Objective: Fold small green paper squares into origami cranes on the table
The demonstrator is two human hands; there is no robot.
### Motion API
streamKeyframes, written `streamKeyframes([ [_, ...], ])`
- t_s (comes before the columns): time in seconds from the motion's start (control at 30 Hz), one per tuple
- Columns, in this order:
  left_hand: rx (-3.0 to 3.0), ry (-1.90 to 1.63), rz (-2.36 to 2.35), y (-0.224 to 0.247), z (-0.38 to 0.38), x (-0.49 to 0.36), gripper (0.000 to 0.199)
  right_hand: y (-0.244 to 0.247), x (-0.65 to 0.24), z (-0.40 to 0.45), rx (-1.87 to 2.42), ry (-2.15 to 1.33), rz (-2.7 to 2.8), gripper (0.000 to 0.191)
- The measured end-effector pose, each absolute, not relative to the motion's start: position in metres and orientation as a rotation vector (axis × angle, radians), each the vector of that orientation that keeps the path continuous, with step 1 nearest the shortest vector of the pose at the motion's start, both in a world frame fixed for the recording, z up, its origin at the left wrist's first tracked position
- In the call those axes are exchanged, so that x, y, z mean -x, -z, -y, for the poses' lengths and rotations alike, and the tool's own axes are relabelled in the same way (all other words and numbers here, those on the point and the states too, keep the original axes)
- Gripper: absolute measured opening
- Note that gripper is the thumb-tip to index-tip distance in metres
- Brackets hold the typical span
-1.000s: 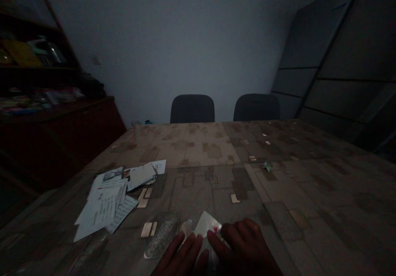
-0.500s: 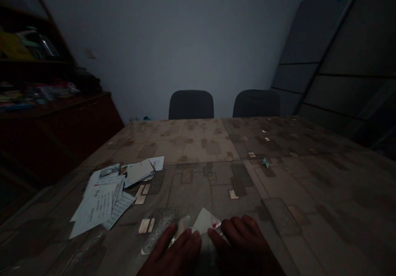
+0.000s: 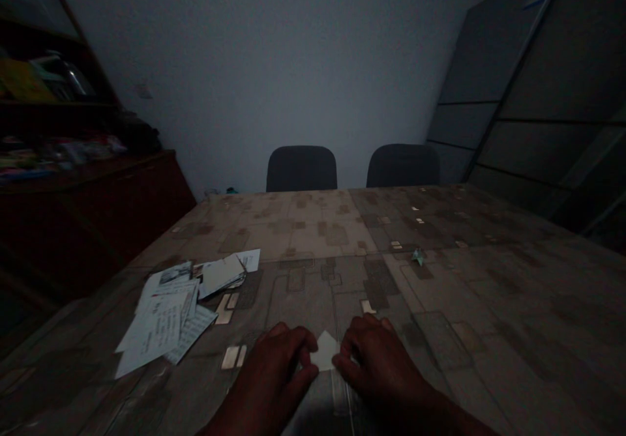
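A small pale piece of folded paper [image 3: 325,352] with a pointed top lies between my hands near the table's front edge. My left hand [image 3: 281,367] has its fingers curled and its thumb and fingertips closed on the paper's left edge. On the other side, my right hand [image 3: 374,351] pinches the right edge between thumb and bent fingers. A small folded green paper piece [image 3: 417,257] sits on the tablecloth farther off to the right.
Loose printed sheets [image 3: 159,322] and a stack of cards [image 3: 222,276] lie at left on the patterned tablecloth [image 3: 313,227]. Two dark chairs [image 3: 302,169] stand beyond the table. A cluttered dark red cabinet [image 3: 98,195] is at the left.
My hands have gone from flattened fingers pressing on the paper to curled fingers at its two side edges. The paper now shows a neat pointed outline, and the red spot no longer shows.
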State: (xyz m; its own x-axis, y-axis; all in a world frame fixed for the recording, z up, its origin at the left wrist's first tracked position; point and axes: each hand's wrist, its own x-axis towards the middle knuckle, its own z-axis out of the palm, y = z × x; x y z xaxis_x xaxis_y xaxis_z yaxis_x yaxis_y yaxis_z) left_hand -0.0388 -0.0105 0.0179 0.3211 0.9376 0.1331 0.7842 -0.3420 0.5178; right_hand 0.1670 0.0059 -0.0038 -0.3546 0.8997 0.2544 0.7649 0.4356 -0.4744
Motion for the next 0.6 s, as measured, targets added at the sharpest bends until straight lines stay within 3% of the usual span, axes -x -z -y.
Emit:
streamKeyframes([
  [0.4, -2.136, -0.481, -1.653, -0.032, 0.003, 0.017, 0.012, 0.020, -0.159, 0.002, 1.321, -0.273, 2.028, 0.020],
  [0.6, -2.123, -0.498, -1.633, -0.034, 0.006, 0.013, 0.012, 0.016, -0.157, 0.002, 1.369, -0.321, 2.041, 0.015],
])
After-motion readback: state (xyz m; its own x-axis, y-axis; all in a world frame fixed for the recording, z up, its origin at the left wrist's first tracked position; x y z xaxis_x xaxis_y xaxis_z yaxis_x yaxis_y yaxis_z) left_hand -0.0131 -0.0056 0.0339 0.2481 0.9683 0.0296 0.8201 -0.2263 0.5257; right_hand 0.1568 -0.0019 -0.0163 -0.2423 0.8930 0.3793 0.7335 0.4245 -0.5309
